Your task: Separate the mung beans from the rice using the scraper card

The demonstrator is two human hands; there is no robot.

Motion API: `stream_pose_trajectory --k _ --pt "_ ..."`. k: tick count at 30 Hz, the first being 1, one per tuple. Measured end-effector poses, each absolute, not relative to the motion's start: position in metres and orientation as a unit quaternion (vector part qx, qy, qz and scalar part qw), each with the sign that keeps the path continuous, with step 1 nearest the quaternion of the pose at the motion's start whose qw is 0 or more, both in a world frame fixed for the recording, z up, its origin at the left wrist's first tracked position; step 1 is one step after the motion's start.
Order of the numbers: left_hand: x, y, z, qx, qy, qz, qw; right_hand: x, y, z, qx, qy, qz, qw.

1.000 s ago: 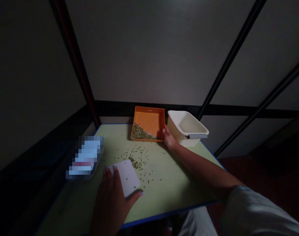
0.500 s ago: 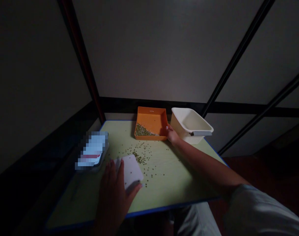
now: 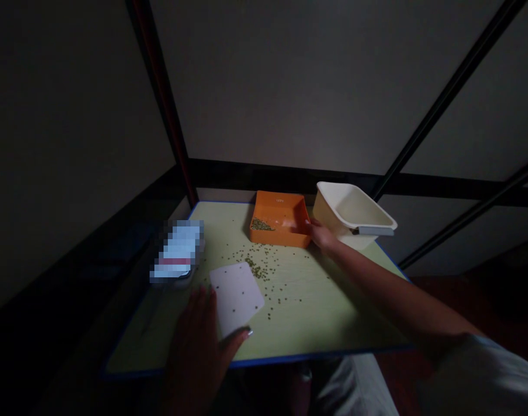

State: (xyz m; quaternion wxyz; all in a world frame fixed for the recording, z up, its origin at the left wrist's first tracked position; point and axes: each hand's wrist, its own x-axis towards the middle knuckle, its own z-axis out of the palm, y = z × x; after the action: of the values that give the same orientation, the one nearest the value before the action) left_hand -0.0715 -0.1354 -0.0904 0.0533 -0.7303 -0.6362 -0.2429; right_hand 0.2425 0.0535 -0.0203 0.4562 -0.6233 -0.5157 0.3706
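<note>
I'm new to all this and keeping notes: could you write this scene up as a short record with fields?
Left hand: fingers and thumb at the edges of a white card
Right hand: at the right edge of an orange tray
Tray contents: small green seeds, gathered in one corner
Table: pale green, blue-edged, more seeds scattered across it
Nearby: white plastic tub; pixelated object

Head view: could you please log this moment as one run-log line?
left hand: at white card edge | right hand: on orange tray rim | small green beans: scattered on table | white basin: beside tray
</note>
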Motion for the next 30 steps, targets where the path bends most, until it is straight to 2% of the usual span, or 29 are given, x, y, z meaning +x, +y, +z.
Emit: stream_pose_trajectory --k 4,6,7,8,10,13,16,30 --pt "-0.07 -0.136 -0.093 -0.727 -0.64 -0.245 0.053 0.238 0.002 -0.001 -0.626 -0.54 0.29 0.482" --pt "-0.067 -0.133 -0.093 -0.726 -0.64 -0.246 0.052 0.228 -0.031 0.009 -0.579 -0.589 0.284 0.487" --pt "-0.065 -0.131 -0.093 -0.727 -0.639 -0.246 0.051 0.22 -0.046 0.013 -0.553 -0.597 0.331 0.478" --pt "-0.064 -0.129 -0.093 -0.73 -0.636 -0.246 0.05 0.212 -0.058 0.016 -0.532 -0.585 0.427 0.439" --pt "-0.061 -0.123 -0.093 -0.736 -0.628 -0.246 0.051 0.193 -0.074 0.021 -0.508 -0.501 0.62 0.327" --pt "-0.058 -0.117 -0.093 -0.743 -0.619 -0.248 0.058 0.168 -0.077 0.02 -0.515 -0.42 0.711 0.23" --pt "-0.057 -0.116 -0.094 -0.748 -0.611 -0.25 0.072 0.153 -0.071 0.014 -0.547 -0.398 0.708 0.2" --pt "-0.058 -0.115 -0.101 -0.748 -0.596 -0.271 0.108 0.13 -0.076 0.01 -0.568 -0.343 0.713 0.226"
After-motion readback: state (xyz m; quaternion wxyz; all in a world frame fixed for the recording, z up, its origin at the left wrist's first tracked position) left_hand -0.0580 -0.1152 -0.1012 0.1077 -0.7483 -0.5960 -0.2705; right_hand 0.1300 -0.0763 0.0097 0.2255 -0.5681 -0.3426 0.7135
